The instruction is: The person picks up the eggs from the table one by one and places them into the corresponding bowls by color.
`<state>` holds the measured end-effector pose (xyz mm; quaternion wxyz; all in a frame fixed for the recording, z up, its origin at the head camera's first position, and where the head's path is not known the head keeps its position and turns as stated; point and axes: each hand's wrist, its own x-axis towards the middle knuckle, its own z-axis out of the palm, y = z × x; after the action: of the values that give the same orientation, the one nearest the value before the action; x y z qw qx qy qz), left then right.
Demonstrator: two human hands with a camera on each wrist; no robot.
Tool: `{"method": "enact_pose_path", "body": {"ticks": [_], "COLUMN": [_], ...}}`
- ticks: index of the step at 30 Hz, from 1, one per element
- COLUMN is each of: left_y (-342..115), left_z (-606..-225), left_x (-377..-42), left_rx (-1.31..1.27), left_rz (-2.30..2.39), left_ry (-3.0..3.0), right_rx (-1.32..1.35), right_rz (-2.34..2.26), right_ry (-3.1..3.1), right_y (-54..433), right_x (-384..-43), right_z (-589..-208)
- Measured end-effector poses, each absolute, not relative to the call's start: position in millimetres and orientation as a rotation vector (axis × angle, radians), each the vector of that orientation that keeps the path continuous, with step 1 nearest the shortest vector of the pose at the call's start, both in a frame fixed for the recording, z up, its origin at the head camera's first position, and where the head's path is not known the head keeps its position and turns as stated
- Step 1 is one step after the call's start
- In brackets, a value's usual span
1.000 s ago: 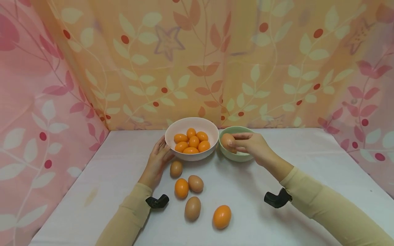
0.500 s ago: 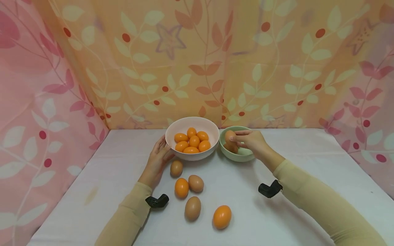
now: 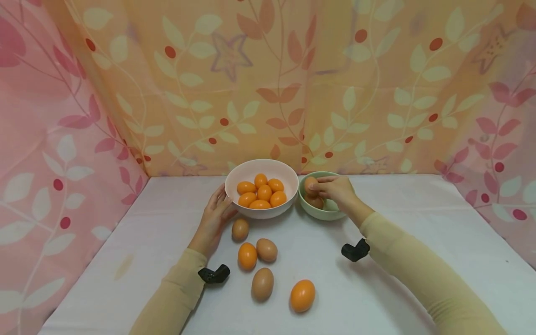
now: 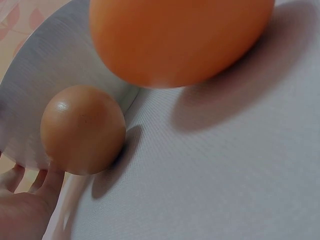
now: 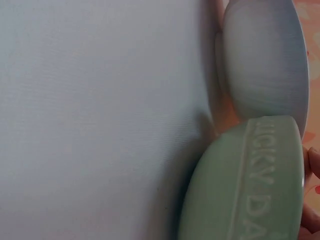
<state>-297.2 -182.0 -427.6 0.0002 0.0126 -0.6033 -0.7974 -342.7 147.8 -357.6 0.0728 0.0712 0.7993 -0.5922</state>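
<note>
My right hand [image 3: 339, 190] pinches a brown egg [image 3: 310, 185] inside the left part of the green bowl [image 3: 324, 215]. Just beneath it another brown egg [image 3: 315, 202] lies in the bowl. From the right wrist, the green bowl's outer wall [image 5: 240, 185] with raised lettering hides both eggs, and only fingertips [image 5: 311, 217] show past the rim. My left hand [image 3: 211, 223] rests against the left side of the pale pink bowl [image 3: 261, 213], fingers spread along its outer wall. Several orange eggs [image 3: 264, 192] lie in that bowl. In the left wrist view, my left fingers [image 4: 50, 185] touch the bowl's underside.
In front of the bowls on the white cloth [image 3: 356, 298] lie brown eggs [image 3: 240, 230], [image 3: 266, 250], [image 3: 262, 284] and orange eggs [image 3: 247, 256], [image 3: 302, 296]. The two bowls stand side by side. A patterned curtain [image 3: 268, 93] hangs close behind them.
My right hand and its egg have shifted slightly away from me inside the green bowl, and the forearm has swung left. The lower egg has come into view. My left hand has stayed put.
</note>
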Motion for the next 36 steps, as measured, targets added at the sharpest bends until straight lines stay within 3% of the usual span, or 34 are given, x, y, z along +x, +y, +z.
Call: {"method": "enact_pose_path", "body": {"ticks": [36], "left_y": [-180], "left_z": [-426], "left_x": [-296], "left_rx": [0.022], "left_rz": [-2.496], "left_ry": [-1.899], "right_rx": [0.141], "right_rz": [-1.493], "right_ry": [2.608], "right_y": [144], "right_x": [-355], "right_z": [-380]}}
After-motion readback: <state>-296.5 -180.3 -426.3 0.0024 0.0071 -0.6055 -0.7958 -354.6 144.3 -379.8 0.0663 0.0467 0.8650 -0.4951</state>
